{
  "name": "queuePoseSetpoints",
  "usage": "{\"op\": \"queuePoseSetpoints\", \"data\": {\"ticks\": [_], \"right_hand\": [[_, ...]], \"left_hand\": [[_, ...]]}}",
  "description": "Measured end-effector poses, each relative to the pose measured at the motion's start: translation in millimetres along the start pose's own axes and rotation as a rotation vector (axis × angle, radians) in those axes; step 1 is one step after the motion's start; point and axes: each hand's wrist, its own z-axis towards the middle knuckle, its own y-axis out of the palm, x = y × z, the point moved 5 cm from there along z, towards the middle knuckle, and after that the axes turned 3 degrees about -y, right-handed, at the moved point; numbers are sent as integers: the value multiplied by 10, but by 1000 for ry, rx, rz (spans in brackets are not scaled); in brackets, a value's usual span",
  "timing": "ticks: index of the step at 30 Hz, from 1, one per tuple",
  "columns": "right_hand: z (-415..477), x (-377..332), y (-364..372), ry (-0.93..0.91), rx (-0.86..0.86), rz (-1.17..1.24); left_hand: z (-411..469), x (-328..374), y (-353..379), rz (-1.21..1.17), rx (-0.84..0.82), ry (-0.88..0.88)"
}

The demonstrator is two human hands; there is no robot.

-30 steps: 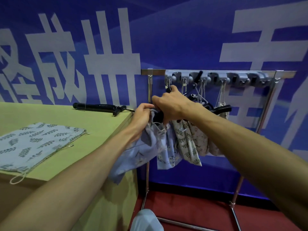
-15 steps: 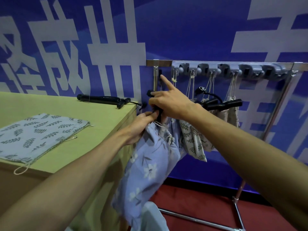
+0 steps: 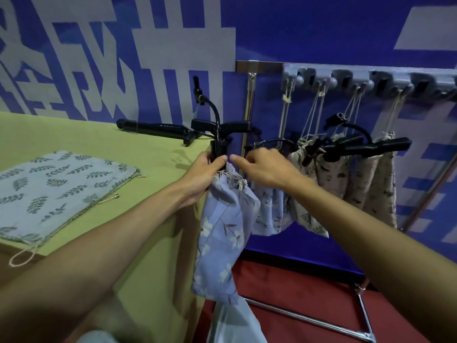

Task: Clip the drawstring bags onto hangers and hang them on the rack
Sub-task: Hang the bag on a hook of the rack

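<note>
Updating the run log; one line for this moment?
left hand: grips hanger | blue bag: on hanger, not racked | right hand: beside, grip unclear | table: leaf bag

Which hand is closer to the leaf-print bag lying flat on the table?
Left. The left hand, gripping a hanger clip, is right of the leaf-print bag at the table corner; the right hand is farther right.

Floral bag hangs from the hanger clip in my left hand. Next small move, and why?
Probably raise the hanger with the left hand toward the rack rail and hook it there. The blue floral bag already hangs from its clip, the hook points free in the air left of the rail, and other bags hang further right.
</note>
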Motion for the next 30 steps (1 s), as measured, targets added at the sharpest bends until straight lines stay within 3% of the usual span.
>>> {"op": "queuePoseSetpoints", "data": {"ticks": [5,8,13,19,24,30], "right_hand": [[74,66,469,180,-217,493],[115,76,572,225,-188,822],[140,115,532,239,-57,1036],[141,187,568,220,38,755],[53,255,856,260,101,720],[114,137,980,90,154,336]], "left_hand": [[71,-139,-129,67,26,19],[39,-212,-174,114,30,56],[113,-128,-311,87,75,108],[206,-229,-454,118,132,62],[232,-242,-534,127,181,50],[228,-293,-581,114,252,6]]}}
